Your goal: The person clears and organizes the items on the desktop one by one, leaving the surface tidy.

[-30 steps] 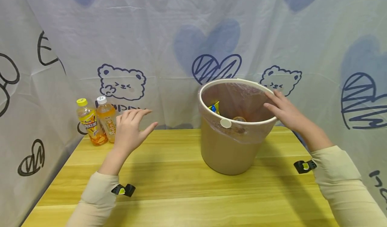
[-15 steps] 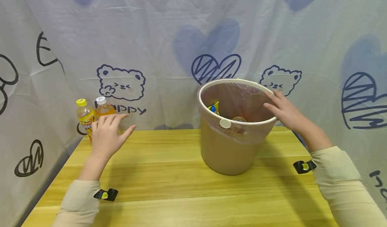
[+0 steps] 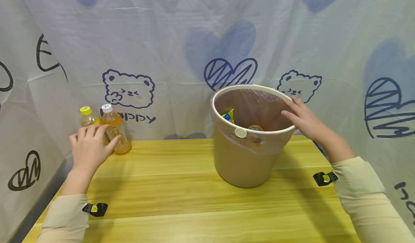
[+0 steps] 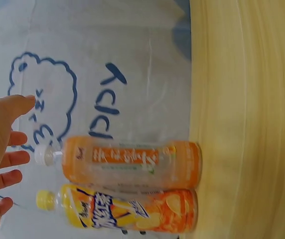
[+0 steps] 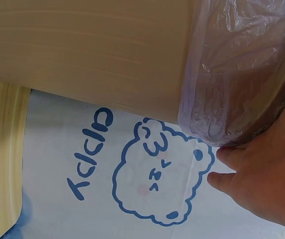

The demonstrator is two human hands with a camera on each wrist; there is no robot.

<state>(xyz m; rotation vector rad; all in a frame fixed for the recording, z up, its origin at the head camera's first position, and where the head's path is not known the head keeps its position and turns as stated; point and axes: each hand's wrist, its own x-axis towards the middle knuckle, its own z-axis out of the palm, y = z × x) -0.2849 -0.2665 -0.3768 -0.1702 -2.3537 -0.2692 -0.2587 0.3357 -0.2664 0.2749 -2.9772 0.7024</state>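
My left hand (image 3: pixel 89 149), fingers spread and loosely bent, is in front of two drink bottles at the table's back left. One is a yellow-capped bottle (image 3: pixel 86 119) with a yellow label, partly hidden by the hand; beside it stands a white-capped bottle (image 3: pixel 121 142) of orange drink. The left wrist view shows a gap between the fingers and both bottles. On the right, my right hand (image 3: pixel 306 120) rests with fairly straight fingers on the rim of a brown trash bin (image 3: pixel 246 167). A clear plastic liner (image 5: pixel 217 74) folds over that rim.
Inside the bin lie a yellow-and-blue wrapper (image 3: pixel 228 116) and a round clear thing (image 3: pixel 255 127). The wooden table (image 3: pixel 181 199) backs onto a white printed curtain (image 3: pixel 175 48), which also hangs along both sides.
My left hand has moved left and slightly down, from right of the bottles to in front of them. The right hand and bin have stayed in place.
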